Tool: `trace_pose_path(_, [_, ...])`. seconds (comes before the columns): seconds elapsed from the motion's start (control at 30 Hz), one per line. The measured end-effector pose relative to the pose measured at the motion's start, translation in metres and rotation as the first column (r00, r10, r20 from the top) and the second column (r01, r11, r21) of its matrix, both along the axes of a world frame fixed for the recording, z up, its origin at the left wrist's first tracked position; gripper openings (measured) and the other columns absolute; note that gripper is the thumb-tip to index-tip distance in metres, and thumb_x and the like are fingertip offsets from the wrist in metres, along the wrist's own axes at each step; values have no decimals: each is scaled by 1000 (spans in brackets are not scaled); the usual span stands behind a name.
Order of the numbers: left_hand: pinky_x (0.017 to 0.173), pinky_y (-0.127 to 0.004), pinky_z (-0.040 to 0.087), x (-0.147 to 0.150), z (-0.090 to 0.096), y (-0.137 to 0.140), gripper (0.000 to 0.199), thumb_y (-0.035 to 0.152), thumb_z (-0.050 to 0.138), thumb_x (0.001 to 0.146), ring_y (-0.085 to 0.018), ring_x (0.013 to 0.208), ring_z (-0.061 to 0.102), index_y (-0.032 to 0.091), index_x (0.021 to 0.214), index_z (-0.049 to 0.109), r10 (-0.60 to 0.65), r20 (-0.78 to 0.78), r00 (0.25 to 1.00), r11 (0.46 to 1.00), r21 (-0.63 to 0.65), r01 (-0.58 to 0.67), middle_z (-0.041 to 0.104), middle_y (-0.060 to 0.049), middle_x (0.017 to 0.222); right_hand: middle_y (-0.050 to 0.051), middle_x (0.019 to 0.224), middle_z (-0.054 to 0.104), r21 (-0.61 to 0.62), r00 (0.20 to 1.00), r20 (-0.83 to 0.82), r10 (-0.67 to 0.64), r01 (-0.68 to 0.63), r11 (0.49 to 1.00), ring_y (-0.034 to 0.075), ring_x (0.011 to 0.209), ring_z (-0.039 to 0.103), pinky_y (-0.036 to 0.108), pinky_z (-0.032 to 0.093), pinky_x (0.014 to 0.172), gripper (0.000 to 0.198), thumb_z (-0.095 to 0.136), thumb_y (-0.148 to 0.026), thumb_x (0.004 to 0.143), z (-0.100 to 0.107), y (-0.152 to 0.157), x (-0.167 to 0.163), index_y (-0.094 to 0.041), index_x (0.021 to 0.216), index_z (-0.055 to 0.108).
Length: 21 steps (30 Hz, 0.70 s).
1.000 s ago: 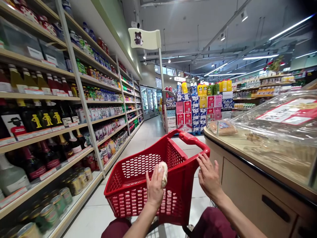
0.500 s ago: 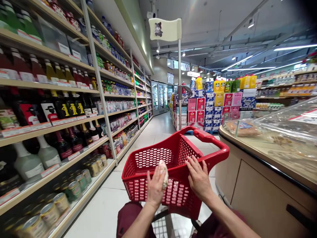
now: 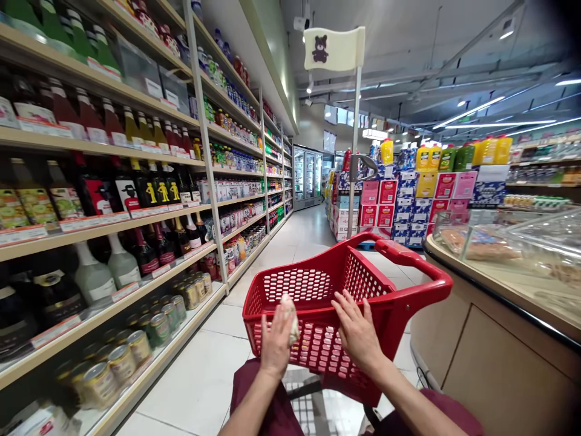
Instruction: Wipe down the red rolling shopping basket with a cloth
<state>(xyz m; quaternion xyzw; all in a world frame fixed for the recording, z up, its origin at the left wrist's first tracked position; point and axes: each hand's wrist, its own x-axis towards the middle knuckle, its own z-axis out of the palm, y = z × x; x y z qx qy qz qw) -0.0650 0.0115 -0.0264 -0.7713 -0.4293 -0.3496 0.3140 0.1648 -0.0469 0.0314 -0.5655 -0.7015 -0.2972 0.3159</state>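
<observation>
A red plastic shopping cart [image 3: 390, 309] with perforated walls stands sideways before me, its handle at the upper right. My left hand [image 3: 275, 345] is at the near side of the basket, fingers stretched upward. It holds a crumpled whitish cloth [image 3: 290, 321] against its palm side. My right hand [image 3: 358, 339] is open by the basket's near rim, fingers spread and nothing seen in it. Whether its palm touches the cart cannot be made out. A pole [image 3: 354, 206] beyond the cart bears a cream flag [image 3: 334, 48] with a bear on it.
Shelves of bottles and cans [image 3: 149, 218] run along the left side. A rounded display counter [image 3: 481, 339] with a clear cover stands close on the right. Stacked drink boxes [image 3: 408, 209] stand ahead, with glass-door fridges [image 3: 307, 172] farther back.
The view has turned left, so the cart and shelves appear farther right. Both hands have shifted left relative to the cart. The cloth stays in my left hand.
</observation>
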Motion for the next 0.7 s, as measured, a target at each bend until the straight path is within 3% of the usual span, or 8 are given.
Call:
trace_pose_path(0.1, [106, -47, 7, 1, 2, 0, 43, 15, 39, 81, -17, 125, 31, 23, 123, 43, -43, -44, 998, 999, -24, 42, 45, -8, 129, 7, 128, 46, -8, 999, 27, 27, -27, 1000, 21, 125, 28, 47, 11, 103, 46, 38, -11, 72, 5, 3, -10, -16, 116, 51])
trace_pose_path(0.23, [104, -49, 7, -47, -3, 5, 47, 8, 32, 80, -19, 122, 36, 22, 124, 42, 174, 83, 981, 982, -89, -167, 44, -9, 130, 8, 127, 47, -21, 1000, -14, -13, 13, 1000, 22, 124, 31, 48, 11, 103, 46, 37, -9, 72, 3, 0, 0, -15, 115, 52])
trace_pose_path(0.3, [104, -50, 7, -53, -5, 6, 49, 6, 30, 79, -19, 123, 35, 20, 124, 41, 245, 127, 961, 966, -116, -231, 43, -10, 131, 8, 126, 48, -30, 999, -29, -19, 18, 999, 23, 123, 32, 48, 12, 103, 46, 38, -10, 71, -3, -1, 0, -15, 114, 53])
trace_pose_path(0.47, [105, -48, 7, -13, -1, 3, 48, 11, 37, 79, -19, 125, 31, 22, 126, 39, 45, 1, 999, 994, -104, -44, 40, -10, 132, 6, 127, 47, -48, 999, -16, 31, -31, 998, 22, 123, 32, 47, 11, 103, 44, 39, -11, 73, -3, 1, -13, -15, 114, 53])
trace_pose_path(0.53, [105, -48, 5, -16, 0, 4, 49, 9, 35, 79, -18, 124, 33, 23, 127, 38, 25, 1, 1000, 994, -106, -25, 41, -9, 132, 7, 128, 46, -49, 999, -19, 26, -27, 998, 23, 123, 32, 48, 10, 103, 44, 38, -11, 73, 2, 1, -10, -14, 114, 53])
trace_pose_path(0.7, [103, -52, 5, -51, -1, 10, 51, 4, 28, 79, -21, 122, 36, 16, 128, 35, 296, 248, 923, 952, -162, -262, 39, -14, 132, 8, 126, 48, -35, 997, -63, -42, 40, 999, 23, 123, 32, 48, 11, 103, 46, 38, -9, 71, -1, -2, 11, -13, 114, 53])
